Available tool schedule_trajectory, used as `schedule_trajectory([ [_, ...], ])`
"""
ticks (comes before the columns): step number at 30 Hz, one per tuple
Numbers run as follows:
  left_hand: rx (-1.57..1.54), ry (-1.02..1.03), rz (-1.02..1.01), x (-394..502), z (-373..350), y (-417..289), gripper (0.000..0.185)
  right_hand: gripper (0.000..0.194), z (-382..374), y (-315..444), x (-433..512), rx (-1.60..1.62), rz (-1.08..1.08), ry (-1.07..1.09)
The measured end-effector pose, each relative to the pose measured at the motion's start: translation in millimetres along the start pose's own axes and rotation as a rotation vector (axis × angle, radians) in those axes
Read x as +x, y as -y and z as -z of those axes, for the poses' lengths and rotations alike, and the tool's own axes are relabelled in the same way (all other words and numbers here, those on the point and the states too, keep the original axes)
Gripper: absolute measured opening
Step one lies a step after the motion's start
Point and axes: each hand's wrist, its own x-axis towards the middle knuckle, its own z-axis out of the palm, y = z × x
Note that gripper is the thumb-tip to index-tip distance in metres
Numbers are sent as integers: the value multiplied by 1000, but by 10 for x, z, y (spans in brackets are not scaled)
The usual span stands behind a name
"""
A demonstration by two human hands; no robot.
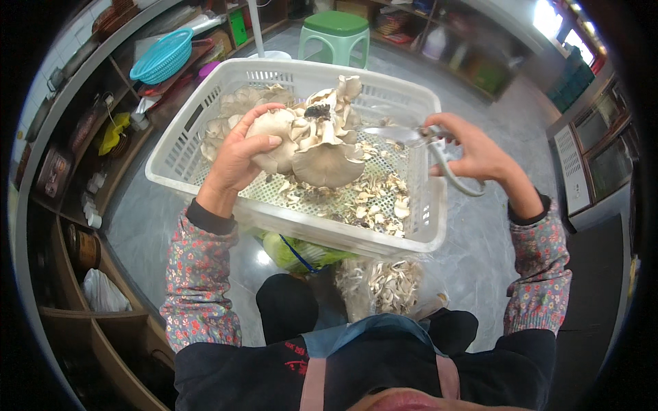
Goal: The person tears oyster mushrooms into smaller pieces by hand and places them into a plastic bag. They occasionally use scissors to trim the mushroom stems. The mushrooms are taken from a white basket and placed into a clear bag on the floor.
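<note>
My left hand (239, 149) grips a large cluster of oyster mushrooms (329, 162) by its caps, above a white plastic crate (169, 177). The cluster's dark, dirty base (318, 111) faces up. In my right hand (473, 149) is a pair of scissors (401, 135), its handle loops around the fingers and its blades pointing left toward the cluster, apart from it. More whole mushrooms (241, 103) lie at the crate's far left. Cut stem scraps (378, 200) are scattered over the perforated crate bottom, mostly to the right and front.
Below the crate's near side are a bag of leafy greens (293, 251) and a clear plastic bag of mushrooms (393, 285). A green stool (335, 36) stands behind the crate. Shelving with a blue basket (163, 55) curves along the left; a cabinet (591, 149) stands right.
</note>
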Motion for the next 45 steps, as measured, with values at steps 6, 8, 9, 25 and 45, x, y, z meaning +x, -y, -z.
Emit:
schedule_trajectory([
  [6,60,43,8,106,-218,25,51,64,-190,-28,13,-51,59,-81],
  [8,89,38,8,117,-256,12,50,62,-205,-36,12,-34,69,-86],
  [9,100,37,8,119,-273,12,50,61,-221,-53,5,-84,86,-67],
  [25,-72,102,95,255,-219,86,53,42,-596,-264,-5,-57,96,-158],
  [45,-206,-3,84,285,-439,430,56,55,-605,-4,-31,18,10,-201],
])
